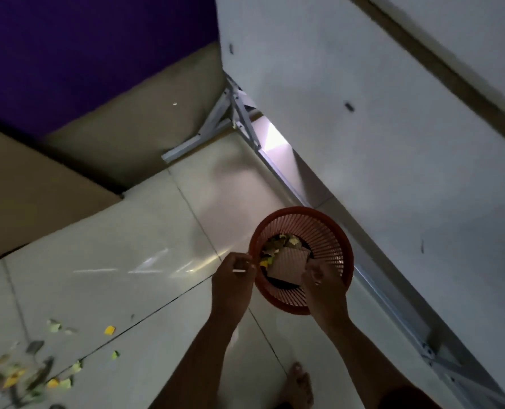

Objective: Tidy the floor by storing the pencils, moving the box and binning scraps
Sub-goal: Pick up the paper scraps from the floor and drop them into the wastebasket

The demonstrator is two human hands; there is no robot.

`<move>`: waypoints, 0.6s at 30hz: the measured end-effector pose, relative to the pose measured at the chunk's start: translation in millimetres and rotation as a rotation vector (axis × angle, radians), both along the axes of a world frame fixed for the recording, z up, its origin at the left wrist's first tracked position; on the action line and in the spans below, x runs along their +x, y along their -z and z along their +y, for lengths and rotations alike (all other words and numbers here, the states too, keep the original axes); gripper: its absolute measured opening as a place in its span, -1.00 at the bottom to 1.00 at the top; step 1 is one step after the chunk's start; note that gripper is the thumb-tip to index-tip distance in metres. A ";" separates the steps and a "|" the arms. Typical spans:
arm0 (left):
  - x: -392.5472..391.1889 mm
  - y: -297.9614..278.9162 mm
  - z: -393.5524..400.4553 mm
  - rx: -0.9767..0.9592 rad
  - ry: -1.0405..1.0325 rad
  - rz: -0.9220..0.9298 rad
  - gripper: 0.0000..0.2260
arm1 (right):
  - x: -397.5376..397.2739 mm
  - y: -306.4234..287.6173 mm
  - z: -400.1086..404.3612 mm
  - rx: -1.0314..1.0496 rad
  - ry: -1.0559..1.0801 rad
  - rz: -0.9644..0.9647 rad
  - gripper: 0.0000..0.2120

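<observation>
Two bare hands reach forward over one round red plastic basket with slatted ribbed walls [338, 246], which stands on the glossy pale tiled floor [112, 261] just beside the white flat-topped table [378, 113]. The left hand [233, 278] hovers at the basket's left rim, fingers curled, pinching a small thin white strip [239, 271] between thumb and fingertips; what the strip is made of cannot be told. The right hand [322, 281] is over the basket's near side, fingers loosely curled downward; whether it holds anything cannot be told, only a small pale speck shows at its fingertips. Inside the basket lie one flat pale square card piece with a ribbed surface [289, 264] and a heap of crumpled yellow-green paper scraps in the bin [283, 242], too jumbled to count. More torn paper scraps on the floor [38, 370] are scattered at the lower left, well apart from the basket: yellow and pale green bits with a few dark grey pieces, blurred, roughly a dozen or more. One lone yellow square scrap [109, 330] lies nearer the tile seam. One bare foot [298, 385] stands on the tile below the basket. White metal table legs with angled braces [230, 119] run under the table edge. One tan flat cardboard sheet [33, 196] lies at the left, and a dark purple wall [83, 48] fills the upper left. Pencils cannot be made out for certain among the blurred floor litter.
</observation>
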State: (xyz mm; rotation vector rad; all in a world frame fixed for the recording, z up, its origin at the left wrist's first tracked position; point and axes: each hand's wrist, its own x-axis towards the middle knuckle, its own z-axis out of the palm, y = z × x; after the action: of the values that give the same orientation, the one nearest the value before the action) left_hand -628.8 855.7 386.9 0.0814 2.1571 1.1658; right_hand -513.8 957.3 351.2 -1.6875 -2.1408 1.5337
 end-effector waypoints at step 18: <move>43.3 -41.8 -321.6 -0.047 -0.416 0.039 -0.81 | -5.7 -46.3 -243.3 0.091 -0.286 0.046 -0.85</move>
State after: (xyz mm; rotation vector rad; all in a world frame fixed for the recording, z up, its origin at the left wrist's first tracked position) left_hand -585.5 534.1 428.7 -0.3861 2.3012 1.3456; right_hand -519.5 714.0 397.5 -1.3527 -2.4721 1.4886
